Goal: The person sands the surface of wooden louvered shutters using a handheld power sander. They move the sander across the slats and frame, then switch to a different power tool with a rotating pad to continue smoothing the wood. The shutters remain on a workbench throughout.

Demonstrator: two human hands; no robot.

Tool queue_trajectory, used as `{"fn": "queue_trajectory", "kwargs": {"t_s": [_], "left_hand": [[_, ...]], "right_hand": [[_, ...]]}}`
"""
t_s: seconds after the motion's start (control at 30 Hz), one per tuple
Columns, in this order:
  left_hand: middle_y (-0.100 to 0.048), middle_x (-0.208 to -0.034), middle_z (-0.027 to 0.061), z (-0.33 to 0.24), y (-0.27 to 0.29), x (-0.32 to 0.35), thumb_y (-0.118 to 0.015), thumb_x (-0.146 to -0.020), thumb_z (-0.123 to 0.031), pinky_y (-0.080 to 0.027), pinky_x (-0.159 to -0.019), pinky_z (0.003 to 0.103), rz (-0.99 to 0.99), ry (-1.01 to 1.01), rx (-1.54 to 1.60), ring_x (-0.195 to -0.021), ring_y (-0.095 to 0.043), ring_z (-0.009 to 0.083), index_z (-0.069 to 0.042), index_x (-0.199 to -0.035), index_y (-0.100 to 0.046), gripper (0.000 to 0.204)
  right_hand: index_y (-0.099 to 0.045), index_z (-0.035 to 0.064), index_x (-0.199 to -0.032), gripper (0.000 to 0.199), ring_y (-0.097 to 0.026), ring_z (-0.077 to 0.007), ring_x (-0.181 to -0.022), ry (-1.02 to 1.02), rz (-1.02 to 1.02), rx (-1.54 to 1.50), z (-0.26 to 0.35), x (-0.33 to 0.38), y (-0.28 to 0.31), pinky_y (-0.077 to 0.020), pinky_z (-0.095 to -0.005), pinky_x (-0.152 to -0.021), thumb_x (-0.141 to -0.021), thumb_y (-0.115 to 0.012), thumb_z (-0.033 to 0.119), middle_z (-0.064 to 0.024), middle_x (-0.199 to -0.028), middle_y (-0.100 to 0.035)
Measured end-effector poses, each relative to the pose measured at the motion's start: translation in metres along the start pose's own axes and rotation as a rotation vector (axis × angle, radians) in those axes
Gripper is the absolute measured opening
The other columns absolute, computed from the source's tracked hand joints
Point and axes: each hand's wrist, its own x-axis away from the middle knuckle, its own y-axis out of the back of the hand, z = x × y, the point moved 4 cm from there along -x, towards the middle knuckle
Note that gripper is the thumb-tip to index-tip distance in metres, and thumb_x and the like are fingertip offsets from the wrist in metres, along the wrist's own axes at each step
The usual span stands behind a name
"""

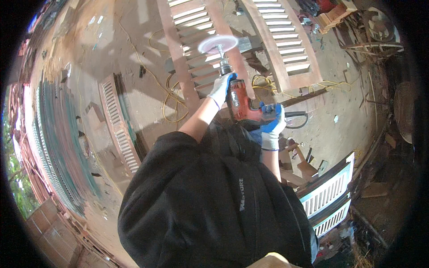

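A red and black corded power drill (241, 99) is held out in front of me in both gloved hands. My left hand (219, 90), in a white and blue glove, is closed around the front of its body, just behind the chuck (225, 67). At the rear handle my right hand (274, 121) is wrapped round the grip; whether a finger presses the trigger is hidden. A round pale disc (218, 44) on the drill's shaft looks smeared, as if spinning. It appears over a brown louvered shutter (181, 71); contact between them I cannot tell.
A second louvered shutter (290, 53) lies to the right. Yellow cord (172, 105) loops over the dusty ground. Another shutter (117, 120) lies at left, beside a stack of greenish shutters (67, 134). White-lit shutters (328, 185) are at lower right, near wood scraps (306, 167).
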Motion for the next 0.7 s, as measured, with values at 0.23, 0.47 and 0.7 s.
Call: {"fn": "queue_trajectory", "kwargs": {"t_s": [0.23,0.47,0.7], "left_hand": [[-0.067,-0.084,0.0048,0.027,0.051,0.011,-0.063,-0.087,-0.032,-0.052,-0.063,0.034,0.011,0.152,0.183,-0.068,-0.061,0.0168,-0.011,-0.095,-0.065,0.022],[-0.063,-0.074,0.0031,0.018,0.044,0.011,-0.067,-0.084,-0.030,-0.048,-0.056,0.033,0.169,0.142,0.199,-0.059,-0.059,0.0163,-0.010,-0.084,-0.063,0.020],[-0.065,-0.077,0.0061,0.030,0.051,0.010,-0.068,-0.082,-0.032,-0.053,-0.059,0.039,0.248,0.316,0.381,-0.063,-0.063,0.0201,-0.009,-0.097,-0.064,0.028]], "right_hand": [[-0.054,0.0051,-0.074,0.019,-0.054,-0.0189,-0.062,-0.105,-0.004,0.118,-0.021,0.025,-0.016,-0.0517,-0.0455,-0.074,-0.090,-0.058,0.015,-0.0056,-0.067,-0.054],[-0.053,0.0057,-0.076,0.019,-0.053,-0.0174,-0.063,0.006,-0.038,0.135,-0.026,0.048,-0.028,-0.0525,-0.0487,-0.079,-0.091,-0.058,0.017,-0.0046,-0.066,-0.053],[-0.055,0.0054,-0.075,0.018,-0.055,-0.0186,-0.063,0.003,-0.029,0.306,-0.021,0.042,-0.042,-0.0524,-0.0456,-0.077,-0.090,-0.056,0.014,-0.0058,-0.066,-0.055]]}}
